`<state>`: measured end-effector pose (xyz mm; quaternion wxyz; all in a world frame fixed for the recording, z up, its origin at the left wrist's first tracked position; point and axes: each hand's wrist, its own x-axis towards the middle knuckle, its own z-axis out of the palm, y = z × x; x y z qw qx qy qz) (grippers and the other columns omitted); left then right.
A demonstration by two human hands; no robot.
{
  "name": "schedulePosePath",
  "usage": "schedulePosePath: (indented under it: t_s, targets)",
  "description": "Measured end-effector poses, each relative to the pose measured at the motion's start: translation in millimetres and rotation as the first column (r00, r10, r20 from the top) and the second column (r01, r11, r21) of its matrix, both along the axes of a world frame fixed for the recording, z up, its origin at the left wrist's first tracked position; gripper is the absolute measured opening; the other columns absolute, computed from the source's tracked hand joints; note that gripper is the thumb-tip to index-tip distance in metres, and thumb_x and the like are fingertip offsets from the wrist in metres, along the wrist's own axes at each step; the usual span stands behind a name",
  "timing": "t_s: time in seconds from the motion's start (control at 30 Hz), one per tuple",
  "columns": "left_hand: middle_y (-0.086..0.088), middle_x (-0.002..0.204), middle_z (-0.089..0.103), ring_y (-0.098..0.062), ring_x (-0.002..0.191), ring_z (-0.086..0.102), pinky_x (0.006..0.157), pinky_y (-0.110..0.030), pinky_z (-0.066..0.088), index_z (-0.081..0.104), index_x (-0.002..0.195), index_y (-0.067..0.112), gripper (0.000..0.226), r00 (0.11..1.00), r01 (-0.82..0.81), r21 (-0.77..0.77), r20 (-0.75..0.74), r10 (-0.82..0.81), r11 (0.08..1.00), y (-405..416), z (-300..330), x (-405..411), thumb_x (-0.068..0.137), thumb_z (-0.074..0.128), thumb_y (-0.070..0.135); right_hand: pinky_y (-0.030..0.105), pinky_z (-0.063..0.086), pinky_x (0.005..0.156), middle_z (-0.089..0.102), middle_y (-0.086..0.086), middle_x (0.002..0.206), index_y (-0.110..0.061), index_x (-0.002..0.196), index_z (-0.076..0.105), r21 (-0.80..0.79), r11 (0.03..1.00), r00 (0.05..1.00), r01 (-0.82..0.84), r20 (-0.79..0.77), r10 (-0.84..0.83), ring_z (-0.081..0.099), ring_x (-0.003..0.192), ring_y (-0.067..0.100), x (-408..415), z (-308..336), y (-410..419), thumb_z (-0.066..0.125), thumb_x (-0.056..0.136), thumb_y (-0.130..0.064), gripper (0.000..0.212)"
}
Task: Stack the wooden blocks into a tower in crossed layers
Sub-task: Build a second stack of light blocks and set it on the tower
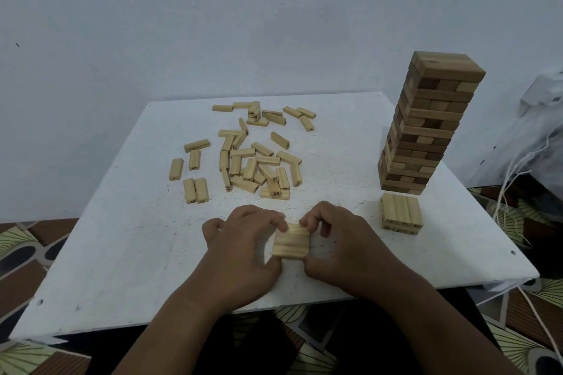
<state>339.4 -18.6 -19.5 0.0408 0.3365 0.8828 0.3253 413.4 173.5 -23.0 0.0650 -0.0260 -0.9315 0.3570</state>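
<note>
Your left hand [243,234] and right hand [335,237], fingers curled, pinch a three-block layer [291,242] at table [122,253] six o'clock. Low stack [401,213] at three o'clock. Risk: uneven squeeze buckles the row apart.

The white tabletop [122,253] under your fingers [274,219] is pretty scuffed, with dark specks all over it. There's a small hole [513,252] near its edge, off to the right of your fingers, and another one [40,302] far out to their lower left. Beyond your fingertips you've just got a plain pale wall [213,24], with a tiny dark mark [17,44] up and way left. To the far right of your fingers sits a see-through plastic bag [533,137] with white strings [505,186] hanging beside it. A thin white cable [545,335] runs below that. The floor covering [18,240] has a fan-leaf pattern.
</note>
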Motion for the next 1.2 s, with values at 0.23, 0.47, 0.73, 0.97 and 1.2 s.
schedulePosePath:
  t_s: [0.23, 0.47, 0.73, 0.97, 1.2]
  targets:
    - [0.031, 0.116, 0.049, 0.007, 0.124, 0.033, 0.101, -0.037, 0.027, 0.042, 0.111, 0.048, 0.047, 0.998, -0.029, -0.007, 0.054, 0.030, 1.000, 0, 3, 1, 0.076, 0.068, 0.029, 0.034, 0.050, 0.080, 0.057, -0.012, 0.107, -0.044, 0.099, 0.044, 0.036, 0.999, 1.000, 0.000, 0.007, 0.000, 0.050, 0.096, 0.007, 3, 1, 7, 0.068, 0.060, -0.052, 0.046]
    - [0.030, 0.118, 0.049, 0.005, 0.120, 0.029, 0.092, -0.019, 0.022, 0.042, 0.113, 0.049, 0.049, 0.997, -0.030, -0.009, 0.077, 0.031, 0.999, -1, 1, 2, 0.077, 0.067, 0.028, 0.026, 0.047, 0.074, 0.051, -0.015, 0.096, -0.042, 0.100, 0.045, 0.070, 0.997, 1.000, 0.014, 0.005, -0.014, 0.047, 0.090, 0.004, 2, 0, 8, 0.070, 0.064, -0.052, 0.045]
    - [0.030, 0.123, 0.057, -0.002, 0.127, 0.044, 0.098, -0.021, 0.033, 0.037, 0.118, 0.049, 0.056, 0.986, -0.015, 0.152, 0.166, -0.011, 0.988, 2, 6, 0, 0.082, 0.076, 0.031, 0.035, 0.052, 0.077, 0.060, -0.020, 0.107, -0.043, 0.093, 0.041, -0.023, 0.999, 0.995, 0.036, -0.097, -0.038, 0.053, 0.094, 0.007, 7, 14, 13, 0.077, 0.065, -0.035, 0.046]
    - [0.031, 0.122, 0.061, 0.013, 0.121, 0.047, 0.091, -0.002, 0.031, 0.034, 0.117, 0.042, 0.057, 0.979, 0.033, 0.325, 0.181, -0.096, 0.945, 39, 23, -3, 0.086, 0.072, 0.012, 0.030, 0.056, 0.071, 0.063, -0.015, 0.102, -0.042, 0.099, 0.040, -0.102, 0.987, 0.974, 0.121, -0.180, -0.138, 0.060, 0.093, 0.010, 19, 45, 38, 0.082, 0.064, -0.036, 0.055]
    - [0.024, 0.124, 0.062, 0.006, 0.122, 0.049, 0.096, -0.010, 0.034, 0.034, 0.116, 0.041, 0.056, 0.968, 0.113, 0.353, 0.171, -0.182, 0.929, 97, 25, 6, 0.088, 0.070, 0.009, 0.041, 0.053, 0.081, 0.068, -0.017, 0.105, -0.028, 0.100, 0.041, -0.144, 0.970, 0.945, 0.198, -0.235, -0.228, 0.061, 0.094, 0.017, 43, 53, 86, 0.082, 0.064, -0.027, 0.054]
